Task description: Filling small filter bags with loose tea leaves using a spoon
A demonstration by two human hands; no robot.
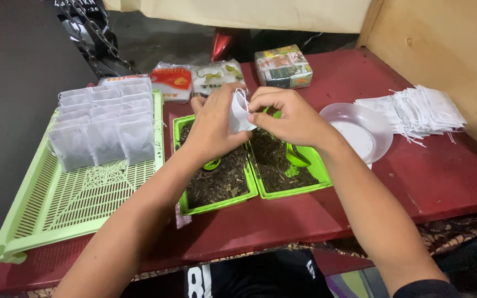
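In the frame centre I see my left hand (212, 128) and right hand (289, 117) pinching one small white bag (239, 112) above two green trays (305, 190) of dark leaves.

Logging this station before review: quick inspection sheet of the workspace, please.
Surface: dark red table, worn at the front edge.
Job's things: small white bag held between both hands over two green trays of dark loose leaf; green scoops lie in them.
Clutter: light green slotted tray with rows of filled white bags; stack of flat white bags; white plate; two sealed packets; wrapped box.
Grippers: left hand and right hand both pinch the bag.
Cables: nothing seen; a metal chain hangs at back left.
Surroundings: wooden panel on the right, dark floor behind.
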